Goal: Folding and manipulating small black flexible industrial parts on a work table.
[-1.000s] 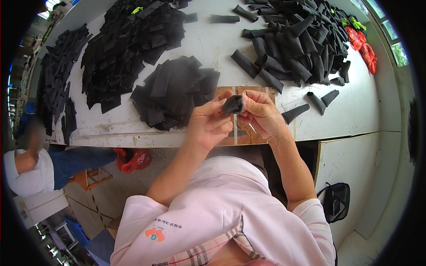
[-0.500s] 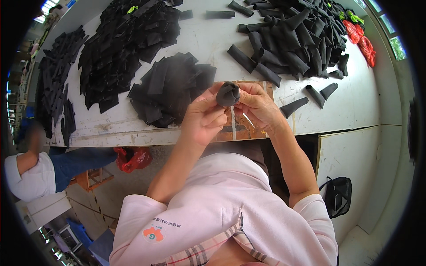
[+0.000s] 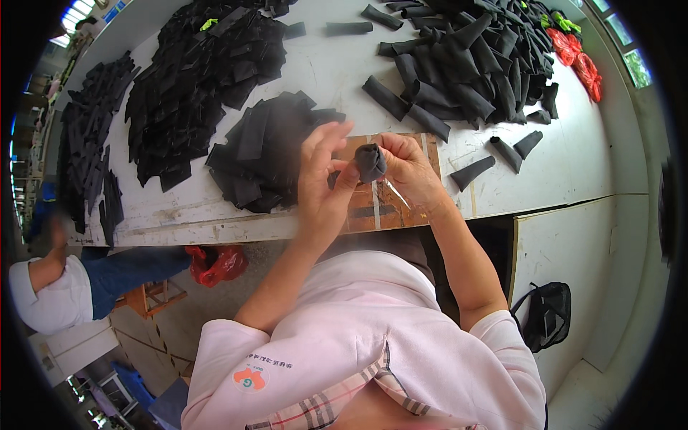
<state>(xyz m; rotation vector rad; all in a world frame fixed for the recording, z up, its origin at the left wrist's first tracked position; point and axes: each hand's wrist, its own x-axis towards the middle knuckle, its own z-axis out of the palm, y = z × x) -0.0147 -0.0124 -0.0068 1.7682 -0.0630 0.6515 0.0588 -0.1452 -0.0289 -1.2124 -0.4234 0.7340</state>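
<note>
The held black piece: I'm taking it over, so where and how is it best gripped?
Perhaps pinch the black piece by its rounded end, from above: that end faces the camera uncovered, while the left hand and right hand flank it.

Held piece point(image 3: 370, 163): matt, smooth, cloth-like;
Slim tool point(image 3: 396, 193): shiny, metallic-looking;
Brown board point(image 3: 393, 215): worn, rough, wood-like;
Tabletop point(image 3: 337, 72): smooth, scuffed;
Red bag point(image 3: 228, 265): glossy, crinkled plastic
</note>
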